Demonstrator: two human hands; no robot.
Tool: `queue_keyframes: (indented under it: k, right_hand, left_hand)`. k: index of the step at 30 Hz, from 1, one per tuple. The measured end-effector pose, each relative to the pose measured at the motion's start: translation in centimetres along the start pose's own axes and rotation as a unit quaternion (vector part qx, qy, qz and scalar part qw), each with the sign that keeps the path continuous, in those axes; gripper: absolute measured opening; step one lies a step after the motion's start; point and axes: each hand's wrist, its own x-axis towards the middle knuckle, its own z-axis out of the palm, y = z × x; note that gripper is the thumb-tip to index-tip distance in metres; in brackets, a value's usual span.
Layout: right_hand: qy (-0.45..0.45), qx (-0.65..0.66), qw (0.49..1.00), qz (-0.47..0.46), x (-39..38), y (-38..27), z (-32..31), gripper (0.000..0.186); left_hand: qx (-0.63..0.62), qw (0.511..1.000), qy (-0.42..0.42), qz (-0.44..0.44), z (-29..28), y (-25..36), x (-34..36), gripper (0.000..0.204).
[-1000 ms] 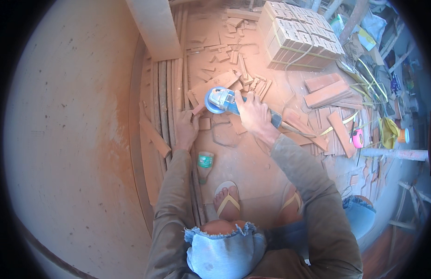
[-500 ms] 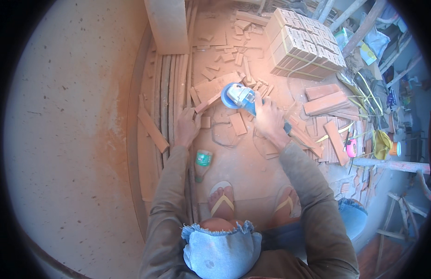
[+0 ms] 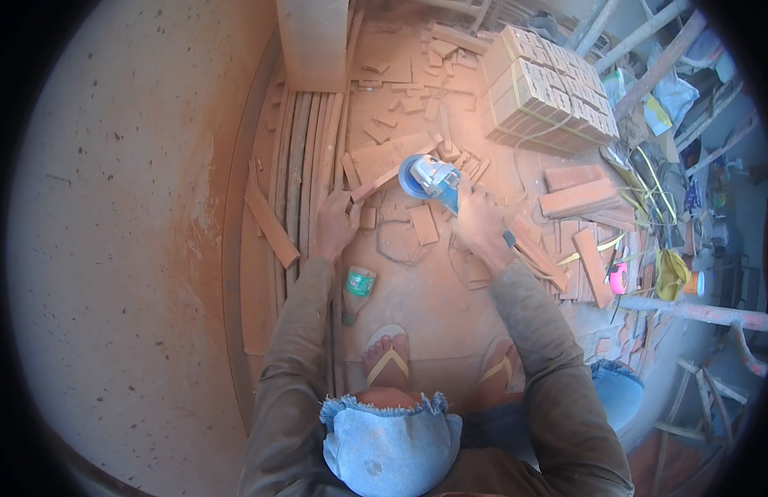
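Note:
My right hand (image 3: 481, 225) is wrapped round the body of a blue and silver angle grinder (image 3: 440, 184). Its round blue disc (image 3: 411, 176) is at the far end of a narrow reddish clay tile (image 3: 375, 184); whether the disc touches the tile's edge I cannot tell. The near end of that tile is pinched by my left hand (image 3: 336, 225), which is low over the floor. Behind the tile lies a wider, dust-covered clay slab (image 3: 392, 152). A small tile offcut (image 3: 423, 224) rests between my hands.
A green-labelled plastic bottle (image 3: 358, 286) lies near my sandalled foot (image 3: 387, 361). Long poles (image 3: 303, 157) run along the wall at left, past a post (image 3: 312, 50). Strapped hollow bricks (image 3: 549, 91) stand at far right. Loose tiles (image 3: 577, 197) and a pole (image 3: 702, 313) lie to the right.
The view has shifted slightly. Both hands keep their holds, and the grinder's disc stays by the tile's far end.

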Motion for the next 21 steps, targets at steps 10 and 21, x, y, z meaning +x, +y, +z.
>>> queue_keyframes:
  k: [10,21]
  right_hand:
    - [0.019,0.036,0.999,-0.017,-1.3,-0.1,1.5,0.085]
    - [0.037,-0.003,0.999,-0.039,-1.0,-1.3,1.5,0.068]
  left_hand:
    - [-0.009,1.000,-0.007,-0.012,-0.1,0.5,0.2,0.013]
    - [-0.018,1.000,-0.016,-0.017,-0.3,0.5,0.0,0.014]
